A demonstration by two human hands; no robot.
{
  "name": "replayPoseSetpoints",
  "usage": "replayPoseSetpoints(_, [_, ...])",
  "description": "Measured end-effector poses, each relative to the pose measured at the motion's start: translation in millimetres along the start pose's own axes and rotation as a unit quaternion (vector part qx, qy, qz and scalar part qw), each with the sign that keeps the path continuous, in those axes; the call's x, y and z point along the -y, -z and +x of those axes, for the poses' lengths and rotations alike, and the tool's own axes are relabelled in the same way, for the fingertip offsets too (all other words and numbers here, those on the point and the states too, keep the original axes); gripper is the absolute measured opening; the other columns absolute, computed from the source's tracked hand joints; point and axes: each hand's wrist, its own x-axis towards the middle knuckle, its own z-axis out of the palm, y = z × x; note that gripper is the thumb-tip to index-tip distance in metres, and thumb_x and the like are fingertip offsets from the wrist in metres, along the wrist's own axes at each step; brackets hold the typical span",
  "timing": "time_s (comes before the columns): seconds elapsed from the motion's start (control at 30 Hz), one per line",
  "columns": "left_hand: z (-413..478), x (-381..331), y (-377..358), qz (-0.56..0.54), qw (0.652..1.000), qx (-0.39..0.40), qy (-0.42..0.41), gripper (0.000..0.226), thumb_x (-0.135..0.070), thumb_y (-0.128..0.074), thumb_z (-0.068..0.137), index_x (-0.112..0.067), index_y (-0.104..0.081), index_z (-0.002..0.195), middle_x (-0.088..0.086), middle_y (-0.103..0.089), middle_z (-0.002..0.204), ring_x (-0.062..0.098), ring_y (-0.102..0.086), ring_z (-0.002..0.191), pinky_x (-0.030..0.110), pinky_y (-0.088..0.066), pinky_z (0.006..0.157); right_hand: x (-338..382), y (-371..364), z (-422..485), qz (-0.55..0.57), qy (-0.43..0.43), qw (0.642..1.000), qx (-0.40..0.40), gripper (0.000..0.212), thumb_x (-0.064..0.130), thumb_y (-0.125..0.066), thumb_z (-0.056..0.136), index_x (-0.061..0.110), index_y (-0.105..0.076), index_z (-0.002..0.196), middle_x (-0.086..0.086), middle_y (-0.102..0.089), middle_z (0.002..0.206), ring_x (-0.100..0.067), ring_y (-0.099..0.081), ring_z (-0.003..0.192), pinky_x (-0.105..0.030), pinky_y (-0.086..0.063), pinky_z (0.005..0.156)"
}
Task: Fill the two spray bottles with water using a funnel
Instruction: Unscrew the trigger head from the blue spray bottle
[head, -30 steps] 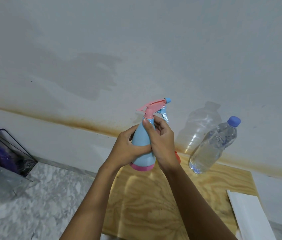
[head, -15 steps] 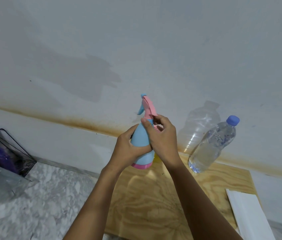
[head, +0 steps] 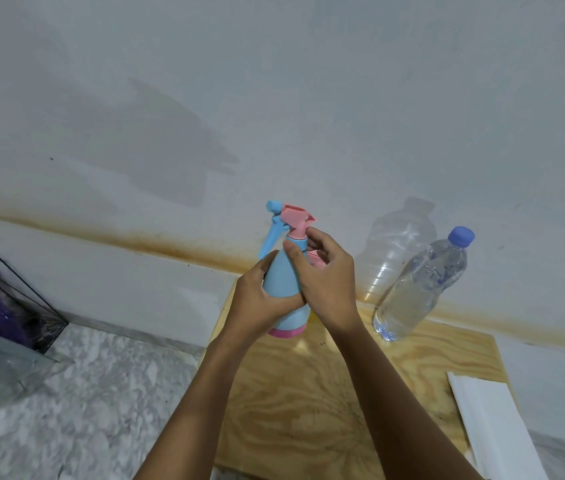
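I hold a light-blue spray bottle (head: 282, 282) with a pink base and a pink-and-blue trigger head (head: 291, 216) up over the wooden board (head: 308, 403). My left hand (head: 256, 299) grips its body from the left. My right hand (head: 326, 275) pinches the pink collar at the neck, thumb in front and fingers behind. The nozzle points left. A clear water bottle (head: 419, 285) with a blue cap stands on the board to the right, its cap on. Something pink and yellow shows behind my right hand, mostly hidden. No funnel can be made out.
The board lies on a grey marble counter (head: 83, 410) against a white, stained wall. A glass box (head: 7, 306) with purple contents stands at the left. A white flat piece (head: 495, 431) lies at the board's right edge.
The spray head has turned: its nozzle pointed right one second ago, away half a second ago, and now points left. My right hand's fingers have shifted on the neck; my left hand has held still.
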Motion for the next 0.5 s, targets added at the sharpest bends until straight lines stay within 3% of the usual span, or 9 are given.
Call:
replayPoseSetpoints(0.13, [-0.9,10.3,-4.3,0.007,1.0,0.004,0.003,0.073,-0.041,-0.09,0.062,-0.037,-0.056,0.126,-0.015,-0.065,0.113,0.006,-0.064,0.105,0.036,-0.061,0.082,4.4,8.8,-0.7,0.055,0.002,0.998,-0.001,0.025,0.028,-0.065,0.094,0.024,-0.066,0.118,0.008,-0.072,0.104,-0.011,-0.067,0.099,-0.042,-0.056,0.092])
replayPoseSetpoints(0.3, [-3.7,28.4,-11.1,0.013,1.0,0.008,0.026,0.073,-0.043,-0.089,0.058,-0.043,-0.053,0.122,-0.016,-0.063,0.114,0.01,-0.063,0.104,0.04,-0.061,0.08,16.8,28.5,7.5,0.143,0.014,0.988,-0.063,0.019,0.011,-0.058,0.098,0.02,-0.063,0.114,0.01,-0.07,0.099,0.004,-0.066,0.091,-0.016,-0.053,0.08])
replayPoseSetpoints(0.4, [-6.3,40.8,-18.5,0.013,0.999,0.012,0.036,0.069,-0.032,-0.091,0.062,-0.044,-0.052,0.118,-0.016,-0.061,0.112,0.011,-0.063,0.102,0.034,-0.061,0.077,19.7,47.0,13.4,0.176,0.031,0.976,-0.123,0.021,0.011,-0.054,0.1,0.024,-0.062,0.115,0.009,-0.07,0.108,-0.013,-0.068,0.108,-0.028,-0.055,0.093])
replayPoseSetpoints(0.5, [-9.4,59.5,-27.3,0.018,0.998,0.017,0.051,0.066,-0.026,-0.09,0.064,-0.043,-0.052,0.116,-0.014,-0.061,0.11,0.013,-0.063,0.099,0.032,-0.061,0.073,9.9,67.4,17.6,0.198,0.033,0.965,-0.168,0.023,0.008,-0.048,0.102,0.018,-0.059,0.12,-0.002,-0.067,0.117,-0.03,-0.063,0.116,-0.03,-0.056,0.09])
